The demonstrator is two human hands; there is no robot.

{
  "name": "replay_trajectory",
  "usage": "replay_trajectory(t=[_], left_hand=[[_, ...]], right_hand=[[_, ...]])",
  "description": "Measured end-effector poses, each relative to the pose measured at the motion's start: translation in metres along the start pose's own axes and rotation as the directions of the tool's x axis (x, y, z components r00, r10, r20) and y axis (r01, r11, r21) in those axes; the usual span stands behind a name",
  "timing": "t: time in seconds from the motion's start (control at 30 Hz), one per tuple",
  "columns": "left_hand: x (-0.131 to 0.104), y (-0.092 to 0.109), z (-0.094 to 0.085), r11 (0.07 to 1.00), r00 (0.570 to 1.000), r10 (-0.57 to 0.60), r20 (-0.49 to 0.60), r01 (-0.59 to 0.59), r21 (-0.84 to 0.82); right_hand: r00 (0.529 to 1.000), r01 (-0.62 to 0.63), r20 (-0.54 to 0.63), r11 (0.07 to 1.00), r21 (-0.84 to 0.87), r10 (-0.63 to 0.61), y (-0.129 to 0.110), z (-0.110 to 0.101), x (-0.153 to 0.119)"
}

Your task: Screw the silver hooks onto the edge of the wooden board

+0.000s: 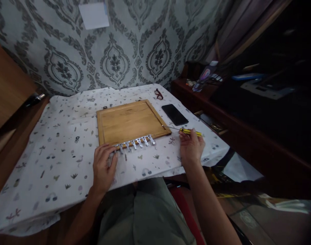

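Observation:
A wooden framed board point(127, 120) lies flat on the cloth-covered table in front of me. Along its near edge runs a metal hook rail point(136, 142) with several hooks pointing towards me. My left hand point(103, 165) is on the rail's left end, fingers over it and thumb on the near side; part of the rail is hidden there. To the right of the board, my right hand point(192, 146) grips a screwdriver point(188, 131) by its yellow and black handle. The shaft points left, its tip over the board's right frame, where I cannot tell whether it touches.
A black phone point(175, 114) and dark red glasses point(159, 94) lie on the patterned tablecloth point(61, 149) beyond the board. On the right stands a dark wooden desk point(209, 98) with a bottle point(205, 76) and clutter. A wooden panel point(10, 85) rises at left; a patterned wall is behind.

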State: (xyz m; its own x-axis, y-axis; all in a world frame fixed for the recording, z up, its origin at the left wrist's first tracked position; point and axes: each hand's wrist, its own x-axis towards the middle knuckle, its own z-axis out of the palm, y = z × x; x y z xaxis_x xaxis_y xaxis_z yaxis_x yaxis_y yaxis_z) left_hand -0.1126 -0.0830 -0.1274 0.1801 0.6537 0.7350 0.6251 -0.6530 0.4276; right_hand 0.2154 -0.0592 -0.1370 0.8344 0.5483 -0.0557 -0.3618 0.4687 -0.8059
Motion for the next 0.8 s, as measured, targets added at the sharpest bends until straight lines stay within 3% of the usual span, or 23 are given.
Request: replay_trajectory(t=[0.37, 0.8], left_hand=[[0.0030, 0.0068, -0.0019, 0.996, 0.997, 0.042, -0.059, -0.047, -0.075], [0.0010, -0.0009, 0.0025, 0.988, 0.986, -0.039, -0.164, 0.062, 0.140]], right_hand=[[1.000, 0.001, -0.003, 1.000, 0.012, 0.000, 0.0027, -0.0011, 0.0006], [0.999, -0.022, 0.049, 0.999, 0.045, 0.020, -0.0047, -0.0015, -0.0059]])
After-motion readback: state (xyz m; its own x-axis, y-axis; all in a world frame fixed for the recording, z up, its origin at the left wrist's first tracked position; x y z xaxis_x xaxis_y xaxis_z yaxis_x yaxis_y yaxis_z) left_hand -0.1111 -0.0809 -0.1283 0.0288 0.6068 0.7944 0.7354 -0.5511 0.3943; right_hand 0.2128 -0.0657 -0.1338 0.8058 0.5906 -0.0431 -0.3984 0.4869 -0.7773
